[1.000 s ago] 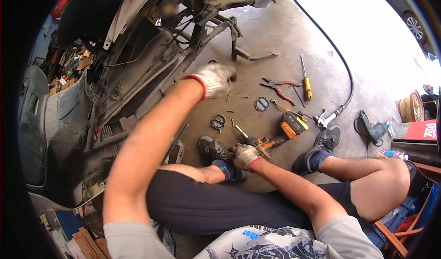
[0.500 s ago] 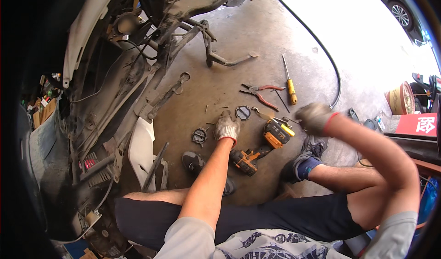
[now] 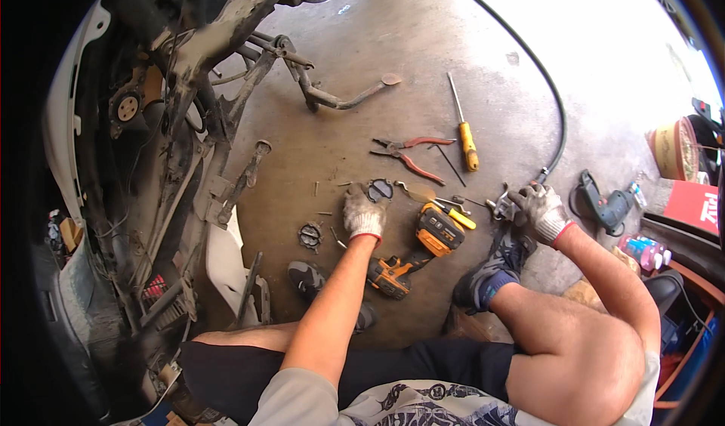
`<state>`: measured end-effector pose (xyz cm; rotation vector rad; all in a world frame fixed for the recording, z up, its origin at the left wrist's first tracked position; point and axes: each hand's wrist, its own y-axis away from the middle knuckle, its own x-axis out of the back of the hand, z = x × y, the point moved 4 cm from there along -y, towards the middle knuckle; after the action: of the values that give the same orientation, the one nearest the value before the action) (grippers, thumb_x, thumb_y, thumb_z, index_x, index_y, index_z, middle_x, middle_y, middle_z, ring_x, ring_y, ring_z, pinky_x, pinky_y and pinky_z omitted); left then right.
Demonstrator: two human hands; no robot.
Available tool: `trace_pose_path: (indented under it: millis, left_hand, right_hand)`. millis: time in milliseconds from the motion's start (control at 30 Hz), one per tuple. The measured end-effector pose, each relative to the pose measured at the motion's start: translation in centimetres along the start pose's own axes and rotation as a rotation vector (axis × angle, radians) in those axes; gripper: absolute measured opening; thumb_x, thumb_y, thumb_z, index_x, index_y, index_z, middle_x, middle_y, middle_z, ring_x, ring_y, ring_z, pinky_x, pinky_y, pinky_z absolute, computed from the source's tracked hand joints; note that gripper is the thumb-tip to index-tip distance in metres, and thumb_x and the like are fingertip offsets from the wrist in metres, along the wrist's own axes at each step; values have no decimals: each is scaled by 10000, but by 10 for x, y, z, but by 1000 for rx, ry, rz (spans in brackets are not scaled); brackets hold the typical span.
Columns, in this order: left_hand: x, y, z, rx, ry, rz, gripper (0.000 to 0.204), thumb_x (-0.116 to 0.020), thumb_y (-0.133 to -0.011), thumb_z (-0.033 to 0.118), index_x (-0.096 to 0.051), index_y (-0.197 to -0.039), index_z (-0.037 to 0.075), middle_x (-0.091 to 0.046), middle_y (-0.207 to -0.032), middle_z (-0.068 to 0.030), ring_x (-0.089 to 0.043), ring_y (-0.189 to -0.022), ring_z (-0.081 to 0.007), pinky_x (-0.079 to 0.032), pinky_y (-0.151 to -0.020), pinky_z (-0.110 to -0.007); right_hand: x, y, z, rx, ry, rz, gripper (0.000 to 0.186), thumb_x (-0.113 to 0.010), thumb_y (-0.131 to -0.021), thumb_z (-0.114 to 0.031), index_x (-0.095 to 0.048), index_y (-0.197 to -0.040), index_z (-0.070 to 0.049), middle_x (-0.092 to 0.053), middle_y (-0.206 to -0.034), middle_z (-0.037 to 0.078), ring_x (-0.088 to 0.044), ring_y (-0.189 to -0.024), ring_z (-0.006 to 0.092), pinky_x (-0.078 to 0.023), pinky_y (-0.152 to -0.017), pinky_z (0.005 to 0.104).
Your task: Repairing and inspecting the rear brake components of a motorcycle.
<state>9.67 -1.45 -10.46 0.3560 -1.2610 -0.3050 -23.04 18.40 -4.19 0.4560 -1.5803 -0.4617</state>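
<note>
My left hand, in a grey-white work glove, is low over the concrete floor with its back up. Its fingers are bent down beside a round black-and-silver part, and the tips are too hidden to show a grip. A second round part lies to the left, with several small screws near it. My right hand, gloved too, has its fingers curled over a silver metal piece that looks like an air gun. The black hose ends at this hand.
Pliers, a yellow-handled screwdriver, and an orange-black cordless tool with its battery lie between my feet. A dirty vehicle frame fills the left. A corded drill and plastic bottles are at right.
My right hand, blurred and raised before, has come down onto the metal piece at the hose end. My left hand has shifted slightly right, nearer the round part. The view has swung right.
</note>
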Motion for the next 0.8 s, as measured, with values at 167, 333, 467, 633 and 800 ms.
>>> trace_pose_path:
  millis: [167, 333, 467, 633, 800]
  left_hand:
    - [2, 0, 5, -28, 43, 39, 747, -879, -700, 244, -519, -1307, -1, -574, -1311, -293, -583, -1203, -445, -487, -1031, -472]
    - [3, 1, 7, -24, -26, -6, 779, -852, -745, 258, -456, -1376, 32, -550, -1336, -304, -567, -1225, -470, -496, -1020, -505]
    - [3, 5, 8, 68, 28, -35, 732, -840, -745, 230, -496, -1345, -13, -587, -1292, -320, -571, -1206, -486, -484, -1027, -509]
    - [11, 15, 9, 205, 766, -335, 316, -698, -900, 45, -635, -1208, 12, -674, -998, -31, -597, -768, -80, -467, -586, -227]
    - [29, -1, 50, 98, 1076, -350, 299, -691, -941, 150, -655, -1206, 16, -677, -932, -10, -581, -665, -97, -462, -575, -232]
  right_hand:
    - [-15, -15, 12, 91, 34, 118, 661, -700, -794, -218, -545, -1436, -182, -657, -1194, 90, -590, -1182, 271, -418, -1063, 422]
    - [-22, -37, 17, 153, 91, 46, 651, -718, -790, -247, -559, -1420, -218, -674, -1149, 81, -614, -1144, 263, -407, -1074, 422]
    - [-16, -38, 21, 171, 66, 49, 573, -747, -756, -276, -635, -1315, -225, -685, -1114, 73, -632, -1110, 266, -420, -1062, 400]
    - [22, -23, 22, 66, -102, 63, 467, -758, -697, -245, -701, -1157, -193, -663, -1110, 103, -627, -1095, 282, -442, -1031, 421]
    - [73, -17, 29, 52, -424, 295, 367, -732, -747, -175, -702, -1107, -109, -618, -1297, 116, -656, -1095, 328, -522, -956, 424]
